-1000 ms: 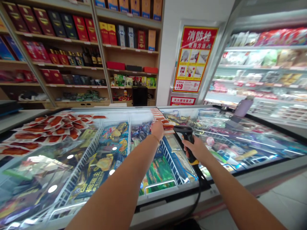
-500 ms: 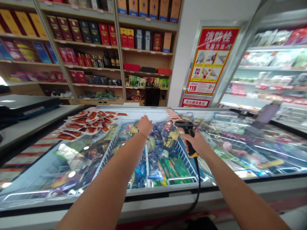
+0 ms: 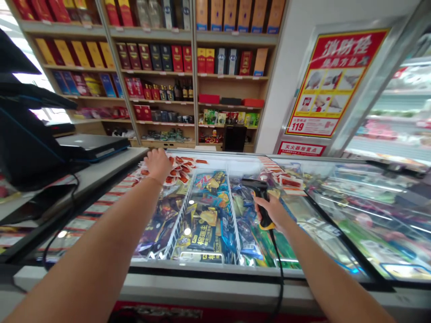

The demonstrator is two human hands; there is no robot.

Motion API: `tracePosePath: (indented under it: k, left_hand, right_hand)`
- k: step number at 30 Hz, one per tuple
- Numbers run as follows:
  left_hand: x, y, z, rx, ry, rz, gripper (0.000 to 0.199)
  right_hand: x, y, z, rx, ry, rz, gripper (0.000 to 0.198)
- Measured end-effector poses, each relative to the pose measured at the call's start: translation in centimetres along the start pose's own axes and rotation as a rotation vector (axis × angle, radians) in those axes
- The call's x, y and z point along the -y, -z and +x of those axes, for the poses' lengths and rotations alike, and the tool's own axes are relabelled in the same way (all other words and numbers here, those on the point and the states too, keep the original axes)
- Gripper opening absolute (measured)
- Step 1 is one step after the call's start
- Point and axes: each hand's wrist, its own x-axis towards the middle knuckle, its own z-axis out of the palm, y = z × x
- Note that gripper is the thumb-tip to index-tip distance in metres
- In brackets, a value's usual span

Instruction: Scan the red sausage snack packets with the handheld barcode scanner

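Observation:
My right hand [image 3: 271, 209] is wrapped round the grip of a black and yellow barcode scanner [image 3: 255, 184], with the trigger under the fingers. Its cable hangs down past the freezer's front edge. At the far left, my left hand [image 3: 158, 163] is over a pile of red sausage packs [image 3: 182, 169], seen from the back with its fingers curled. What these fingers hold, if anything, is hidden. Between the hands, a white wire basket [image 3: 230, 193] in the chest freezer contains blue and dark frozen food bags [image 3: 202, 233].
Another group of sausage packs [image 3: 289, 181] lies right of the scanner. A dark checkout machine [image 3: 27, 130] and a flat black device [image 3: 92, 146] stand on the left counter. Boxes fill wall shelves [image 3: 161, 72]. A red poster [image 3: 336, 85] hangs behind the freezer.
The view has swung left. My left hand has moved left, from above the frozen bags to the sausage packs. The scanner stays in my right hand, now nearer the right-hand sausage packs.

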Motion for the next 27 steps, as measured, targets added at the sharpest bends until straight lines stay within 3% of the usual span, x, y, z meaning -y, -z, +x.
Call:
tracePosePath:
  k: [6, 11, 14, 18, 22, 24, 27]
  left_hand:
    - [3.3, -0.2, 1.3, 0.167, -0.048, -0.030, 0.038]
    - [3.9, -0.1, 1.0, 0.082, -0.088, -0.109, 0.033]
    - [2.9, 1.0, 0.6, -0.032, -0.143, -0.148, 0.034]
    - [-1.3, 2.7, -1.6, -0.102, -0.374, -0.095, 0.036]
    - [-7.7, 2.3, -6.9, 0.050, -0.596, -0.052, 0.030]
    - [-10.8, 1.2, -10.0, 0.204, -0.669, -0.061, 0.032]
    - [-14.4, -0.2, -13.5, 0.393, -0.597, -0.176, 0.027]
  right_hand:
    - [-0.8, 0.8, -0.1, 0.026, -0.037, 0.026, 0.039]
    - [-0.6, 0.6, -0.2, 0.019, -0.042, 0.025, 0.037]
    - [-0.3, 0.7, -0.3, 0.007, -0.017, 0.035, 0.037]
    - [0.1, 1.1, -0.4, -0.007, 0.023, 0.050, 0.036]
    - [0.5, 1.1, -0.8, -0.015, 0.035, 0.064, 0.036]
    - [0.5, 1.0, -1.0, -0.005, 0.035, 0.060, 0.036]
    - [0.4, 0.9, -1.2, 0.013, 0.034, 0.058, 0.037]
